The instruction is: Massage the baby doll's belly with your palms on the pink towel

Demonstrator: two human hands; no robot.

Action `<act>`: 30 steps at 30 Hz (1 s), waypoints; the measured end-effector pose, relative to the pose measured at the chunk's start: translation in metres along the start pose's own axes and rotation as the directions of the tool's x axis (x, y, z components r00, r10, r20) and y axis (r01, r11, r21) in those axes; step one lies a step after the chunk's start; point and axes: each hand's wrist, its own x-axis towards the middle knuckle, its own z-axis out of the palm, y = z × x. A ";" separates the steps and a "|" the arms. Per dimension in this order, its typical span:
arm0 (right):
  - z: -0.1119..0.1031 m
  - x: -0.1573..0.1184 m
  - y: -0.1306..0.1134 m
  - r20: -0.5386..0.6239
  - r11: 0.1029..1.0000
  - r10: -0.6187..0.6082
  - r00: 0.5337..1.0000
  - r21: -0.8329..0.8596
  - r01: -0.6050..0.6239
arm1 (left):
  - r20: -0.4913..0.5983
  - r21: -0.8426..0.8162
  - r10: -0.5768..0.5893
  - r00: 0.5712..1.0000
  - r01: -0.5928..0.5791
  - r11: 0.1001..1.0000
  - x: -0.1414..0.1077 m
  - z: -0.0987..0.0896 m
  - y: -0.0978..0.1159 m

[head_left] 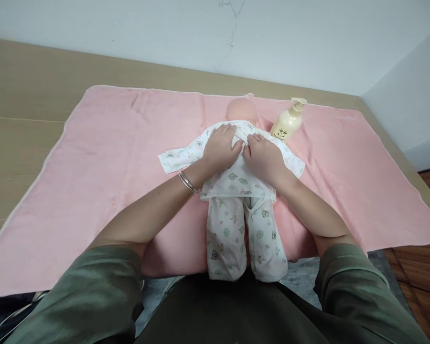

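Note:
A bald baby doll lies with its head away from me, and no face shows. It wears a white long-sleeved top and matching trousers, both printed with small green and brown animals. My left hand rests on the upper part of the top, fingers laid out flat and thumb apart. Beside it my right hand presses on the same cloth, its fingers slightly bent and thumb apart. Between the two hands the fabric is creased. The palms are hidden.
A cream pump bottle with a cartoon face lies tilted by the doll's right-hand sleeve. Under everything spreads a pink blanket on a wooden table. Behind stands a cracked white wall. The trouser legs reach past the blanket's near edge.

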 end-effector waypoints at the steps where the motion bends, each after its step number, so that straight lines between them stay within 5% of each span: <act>1: -0.001 0.001 0.001 0.002 1.000 -0.005 1.000 0.009 0.005 | -0.003 -0.011 0.003 1.000 -0.003 1.000 0.001 0.001 -0.001; 9: 0.014 0.032 0.031 -0.041 0.995 -0.014 0.999 0.103 0.018 | -0.067 0.080 0.000 0.998 0.006 0.997 -0.011 0.000 0.015; 18: 0.005 0.004 0.006 -0.082 0.996 0.007 0.997 -0.084 -0.014 | -0.100 0.033 -0.032 0.995 0.035 0.999 -0.007 0.007 0.002; 23: 0.001 0.014 0.015 -0.027 0.995 0.094 0.995 -0.016 -0.095 | -0.108 -0.013 -0.042 0.993 0.041 0.999 -0.010 0.009 0.003; 30: 0.013 0.023 0.023 -0.063 0.999 0.042 0.997 0.034 -0.040 | -0.114 -0.001 -0.047 0.992 0.047 0.999 -0.010 0.011 0.005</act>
